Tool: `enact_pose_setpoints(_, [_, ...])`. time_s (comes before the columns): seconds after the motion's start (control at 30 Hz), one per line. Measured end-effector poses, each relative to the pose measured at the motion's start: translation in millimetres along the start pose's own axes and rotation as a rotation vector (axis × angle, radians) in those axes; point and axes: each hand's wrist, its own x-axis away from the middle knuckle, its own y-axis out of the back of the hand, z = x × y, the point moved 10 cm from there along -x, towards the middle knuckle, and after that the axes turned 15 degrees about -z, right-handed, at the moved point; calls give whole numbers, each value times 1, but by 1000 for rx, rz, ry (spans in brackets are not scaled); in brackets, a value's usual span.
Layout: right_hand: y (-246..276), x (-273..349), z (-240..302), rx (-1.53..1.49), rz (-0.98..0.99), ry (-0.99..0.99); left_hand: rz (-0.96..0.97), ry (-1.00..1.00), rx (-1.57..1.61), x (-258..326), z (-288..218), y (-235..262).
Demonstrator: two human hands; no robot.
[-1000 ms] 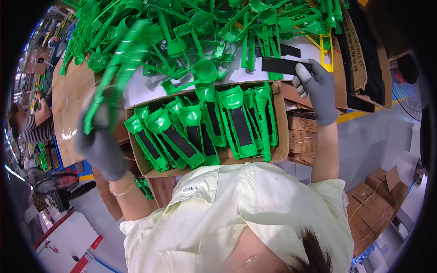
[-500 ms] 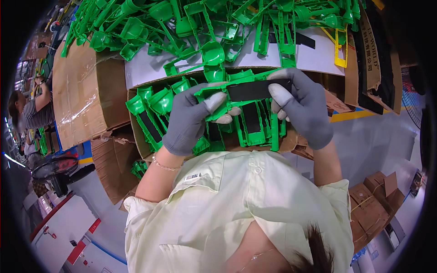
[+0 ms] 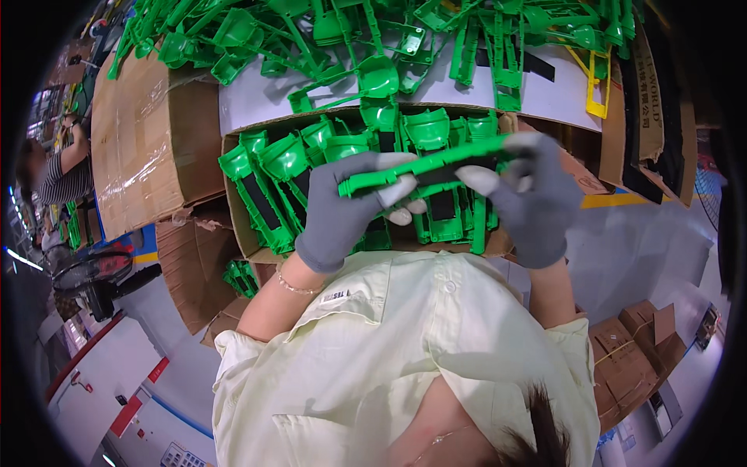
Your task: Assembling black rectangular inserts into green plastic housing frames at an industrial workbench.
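Between my gloved hands is a long green plastic part (image 3: 433, 165), turned so that its narrow edge faces up. My left hand (image 3: 340, 204) is closed round its left end, thumb on the near side. My right hand (image 3: 539, 204), slightly blurred, grips the other end, its thumb against a black strip (image 3: 488, 163) that lies along the part. Below them is an open cardboard box (image 3: 237, 220) holding several similar green parts (image 3: 264, 204), many with a black strip in them.
Beyond the box, a white tabletop (image 3: 264, 103) carries a heap of green plastic parts (image 3: 327, 31) and a yellow frame-like part (image 3: 597, 86). A large carton (image 3: 132, 148) stands left; folded cartons (image 3: 626, 358) lie at right. A person in stripes (image 3: 62, 175) and a fan (image 3: 93, 284) are farther left.
The held part has been tipped from showing its broad black-strip face to showing its green edge. My right hand has shifted slightly right, and my left slightly right and down.
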Motion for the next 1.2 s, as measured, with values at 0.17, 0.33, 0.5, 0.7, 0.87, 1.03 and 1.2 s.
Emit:
enact_pose_setpoints(0.17, [-28, 20, -14, -567, 305, -151, 112, 22, -45, 17, 13, 1])
enact_pose_setpoints(0.33, [-38, 54, -10, -410, 384, -175, 69, 30, -135, 29, 17, 16])
enact_pose_setpoints(0.5, [-57, 76, -10, -318, 473, -80, 103, 214, -359, 19, 6, 24])
enact_pose_setpoints(0.7, [-25, 28, -27, -400, 333, -190, 401, -256, -1123, -28, -55, 30])
enact_pose_setpoints(0.87, [-13, -16, -71, -467, 125, -307, 613, -392, -1499, -57, -45, -6])
enact_pose_setpoints(1.03, [-7, -75, -150, 10, -17, -306, 522, -720, -1850, -62, -45, -38])
enact_pose_setpoints(1.2, [-24, -114, -190, 116, -41, -1, 295, -1198, -1654, -64, -102, -69])
